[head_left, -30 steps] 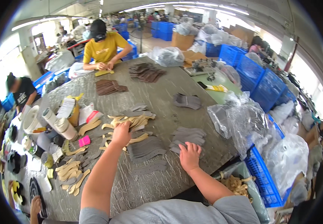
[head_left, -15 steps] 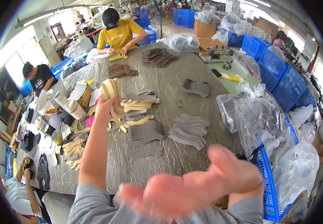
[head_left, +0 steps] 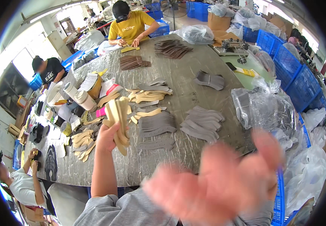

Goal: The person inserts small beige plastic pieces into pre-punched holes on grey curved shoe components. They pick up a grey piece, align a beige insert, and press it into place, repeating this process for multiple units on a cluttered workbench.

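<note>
My left hand (head_left: 106,138) is closed around a bundle of cream, curved strips (head_left: 116,117), held upright above the table. Blurred and close to the camera, my right hand (head_left: 223,182) has its fingers and thumb apart, with nothing visible in it. Beyond it on the table lie two stacks of grey cut pieces, a left stack (head_left: 157,125) and a right stack (head_left: 201,124). A few grey strips (head_left: 156,144) lie nearer me. More cream strips (head_left: 148,96) rest on grey ones past the bundle, and a mixed pile (head_left: 83,141) lies left of my left hand.
The grey table (head_left: 140,167) also bears a tied grey bundle (head_left: 209,80), brown stacks (head_left: 172,49), white canisters (head_left: 83,98) and a plastic-wrapped package (head_left: 262,109). Blue crates (head_left: 289,66) line the right. A person in yellow (head_left: 134,28) works at the far edge; others sit left.
The bundle in my left hand has come lower and nearer me, tipping slightly. My right hand has moved to the right, its fingers spreading. The whole view has shifted a little.
</note>
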Tool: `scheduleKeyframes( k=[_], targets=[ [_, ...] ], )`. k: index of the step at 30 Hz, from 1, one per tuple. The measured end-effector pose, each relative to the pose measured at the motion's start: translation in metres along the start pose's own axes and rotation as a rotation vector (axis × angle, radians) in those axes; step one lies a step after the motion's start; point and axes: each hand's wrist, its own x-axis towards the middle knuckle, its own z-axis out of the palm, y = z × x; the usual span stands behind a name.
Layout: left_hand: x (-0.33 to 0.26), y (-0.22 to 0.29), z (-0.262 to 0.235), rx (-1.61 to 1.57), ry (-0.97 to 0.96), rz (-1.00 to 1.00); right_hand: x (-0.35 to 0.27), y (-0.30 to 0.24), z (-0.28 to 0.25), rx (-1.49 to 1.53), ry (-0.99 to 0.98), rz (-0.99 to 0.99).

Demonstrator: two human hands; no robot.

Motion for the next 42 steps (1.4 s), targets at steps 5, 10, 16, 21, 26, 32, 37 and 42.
scheduleKeyframes(
  k=[5, 10, 16, 21, 26, 32, 37, 42],
  targets=[
    [-0.027, 0.009, 0.072, 0.188, -0.276, 0.039, -0.087, -0.063, 0.103, 0.935, 0.042, 1.223],
    [-0.042, -0.011, 0.08, 0.564, -0.277, 0.002, -0.111, -0.142, 0.185, 1.837, 0.591, 1.799],
    [-0.033, -0.032, 0.061, 0.374, -0.102, 0.072, -0.107, -0.155, 0.207, 1.819, 0.894, 1.984],
    [0.041, -0.022, -0.001, 0.931, 0.172, -0.097, -0.128, -0.147, 0.209, 1.841, 0.834, 2.243],
    [0.091, -0.065, -0.081, 1.749, 0.173, 0.4, -0.136, -0.155, 0.2, 1.918, 0.474, 2.236],
    [0.0, -0.052, 0.028, 0.656, -0.404, 0.192, -0.139, -0.165, 0.185, 1.736, 0.685, 2.228],
    [-0.053, -0.083, 0.066, 0.852, -0.542, 0.341, -0.142, -0.18, 0.18, 1.562, 0.738, 2.093],
    [-0.073, -0.055, 0.043, 1.319, -0.63, 0.355, -0.164, -0.192, 0.132, 1.38, 0.399, 1.853]
  ],
)
